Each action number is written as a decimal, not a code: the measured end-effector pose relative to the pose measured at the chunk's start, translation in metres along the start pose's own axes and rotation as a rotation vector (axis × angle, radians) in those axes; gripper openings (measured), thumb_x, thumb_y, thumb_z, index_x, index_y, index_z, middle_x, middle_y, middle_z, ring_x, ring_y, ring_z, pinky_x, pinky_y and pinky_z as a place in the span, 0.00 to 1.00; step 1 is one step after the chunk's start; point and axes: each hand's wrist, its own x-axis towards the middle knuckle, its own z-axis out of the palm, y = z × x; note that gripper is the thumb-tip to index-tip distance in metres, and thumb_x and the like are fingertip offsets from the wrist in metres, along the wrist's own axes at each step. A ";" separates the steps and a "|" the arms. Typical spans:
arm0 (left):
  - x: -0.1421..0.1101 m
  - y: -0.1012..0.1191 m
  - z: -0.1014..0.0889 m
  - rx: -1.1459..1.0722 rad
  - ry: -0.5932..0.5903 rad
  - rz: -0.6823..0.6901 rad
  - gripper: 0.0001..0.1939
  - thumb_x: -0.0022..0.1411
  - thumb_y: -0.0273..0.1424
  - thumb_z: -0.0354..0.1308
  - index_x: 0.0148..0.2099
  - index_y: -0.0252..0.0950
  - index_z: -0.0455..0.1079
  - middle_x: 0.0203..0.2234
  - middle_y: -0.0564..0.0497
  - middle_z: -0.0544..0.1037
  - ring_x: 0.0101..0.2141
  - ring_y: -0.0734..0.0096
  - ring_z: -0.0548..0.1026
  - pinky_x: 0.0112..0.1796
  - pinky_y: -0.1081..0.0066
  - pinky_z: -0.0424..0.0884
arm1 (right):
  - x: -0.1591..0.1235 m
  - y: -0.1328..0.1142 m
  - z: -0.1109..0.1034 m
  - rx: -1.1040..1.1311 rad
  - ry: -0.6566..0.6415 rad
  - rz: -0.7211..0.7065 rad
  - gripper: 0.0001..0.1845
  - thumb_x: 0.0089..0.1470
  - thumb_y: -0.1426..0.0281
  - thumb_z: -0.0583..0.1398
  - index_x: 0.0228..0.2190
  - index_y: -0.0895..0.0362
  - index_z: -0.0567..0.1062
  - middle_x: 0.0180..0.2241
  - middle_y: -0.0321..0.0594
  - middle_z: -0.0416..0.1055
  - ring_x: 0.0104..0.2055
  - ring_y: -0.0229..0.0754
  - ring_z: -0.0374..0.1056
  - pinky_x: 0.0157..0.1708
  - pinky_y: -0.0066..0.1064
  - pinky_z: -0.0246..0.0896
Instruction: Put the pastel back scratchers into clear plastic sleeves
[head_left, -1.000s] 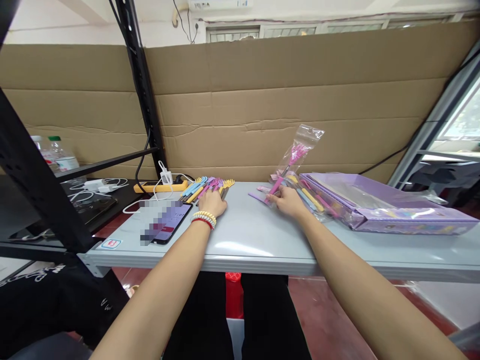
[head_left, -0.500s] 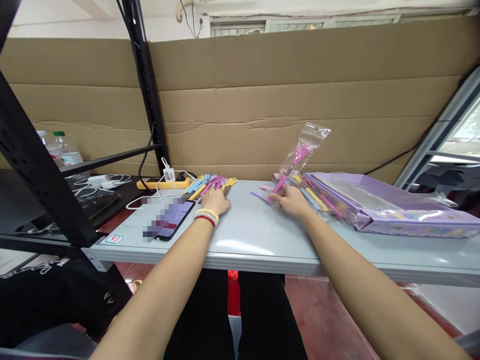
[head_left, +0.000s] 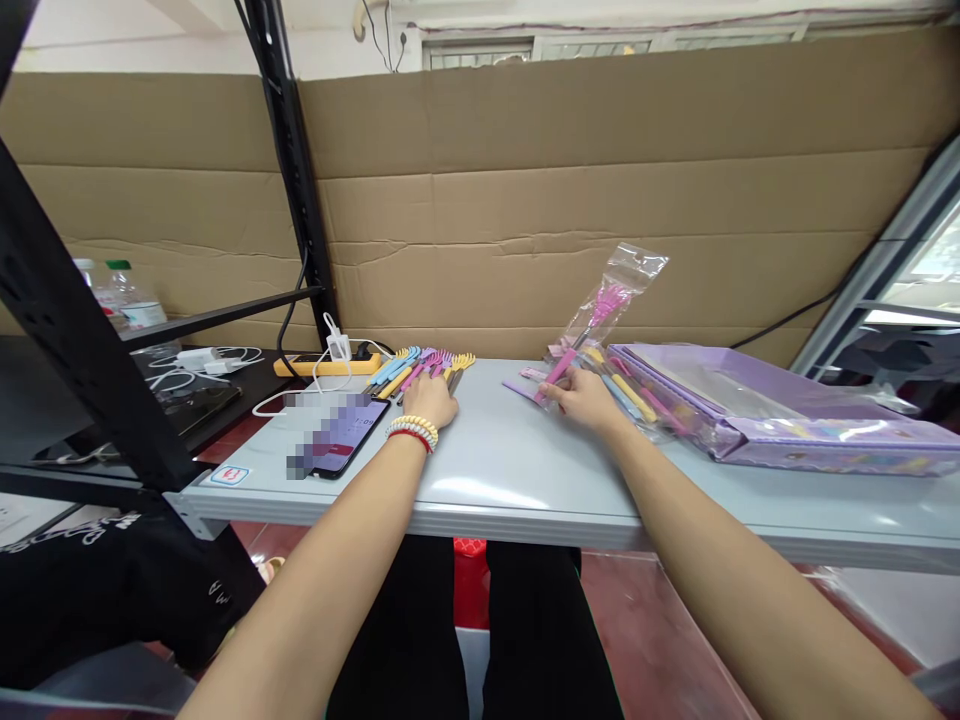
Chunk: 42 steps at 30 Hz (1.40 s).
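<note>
My right hand is closed round the pink handle of a back scratcher. Its claw end, in a clear plastic bag, tilts up and to the right. A thin purple strip lies by the fingertips. On the left, my left hand rests at the handles of a row of loose back scratchers in blue, yellow, pink and purple. Its fingers are bent together, their tips hidden, so any held item cannot be made out. Bagged back scratchers lie beside and under my right hand.
A purple tray-like case takes up the table's right side. A phone lies left of my left wrist, near a yellow power strip with white cables. Cardboard stands behind the table; a black post rises at left.
The bagged end of the back scratcher has shifted very slightly to the right. Both hands stay almost where they were.
</note>
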 end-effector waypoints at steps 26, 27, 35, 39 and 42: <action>-0.010 0.029 0.009 -1.306 -0.591 0.436 0.31 0.42 0.39 0.72 0.46 0.30 0.68 0.31 0.48 0.77 0.31 0.70 0.76 0.35 0.69 0.70 | -0.013 -0.024 0.003 0.569 -0.662 -0.006 0.20 0.34 0.60 0.70 0.26 0.60 0.72 0.17 0.31 0.65 0.16 0.30 0.58 0.17 0.25 0.50; -0.011 0.028 0.008 -1.339 -0.615 0.426 0.31 0.41 0.38 0.72 0.46 0.31 0.68 0.31 0.48 0.77 0.31 0.70 0.76 0.35 0.69 0.71 | -0.013 -0.025 0.003 0.570 -0.656 0.006 0.21 0.33 0.60 0.70 0.26 0.60 0.72 0.17 0.30 0.65 0.16 0.30 0.58 0.17 0.24 0.50; -0.016 0.031 0.000 -1.277 -0.667 0.391 0.31 0.41 0.31 0.72 0.48 0.32 0.64 0.26 0.50 0.77 0.30 0.67 0.77 0.27 0.71 0.72 | -0.013 -0.029 0.005 0.548 -0.669 -0.032 0.20 0.35 0.57 0.69 0.25 0.60 0.74 0.20 0.35 0.71 0.17 0.30 0.59 0.17 0.25 0.53; -0.017 0.032 0.000 -1.234 -0.625 0.407 0.27 0.42 0.28 0.70 0.45 0.32 0.64 0.25 0.51 0.76 0.28 0.70 0.76 0.24 0.74 0.70 | -0.011 -0.027 0.008 0.544 -0.657 -0.069 0.20 0.37 0.56 0.68 0.25 0.61 0.75 0.22 0.37 0.71 0.18 0.31 0.60 0.18 0.25 0.55; -0.016 0.032 0.000 -1.211 -0.623 0.391 0.25 0.44 0.27 0.69 0.44 0.32 0.63 0.24 0.53 0.75 0.26 0.72 0.75 0.22 0.76 0.67 | -0.009 -0.023 0.011 0.523 -0.653 -0.090 0.21 0.38 0.56 0.68 0.24 0.61 0.75 0.22 0.37 0.71 0.18 0.31 0.59 0.18 0.26 0.55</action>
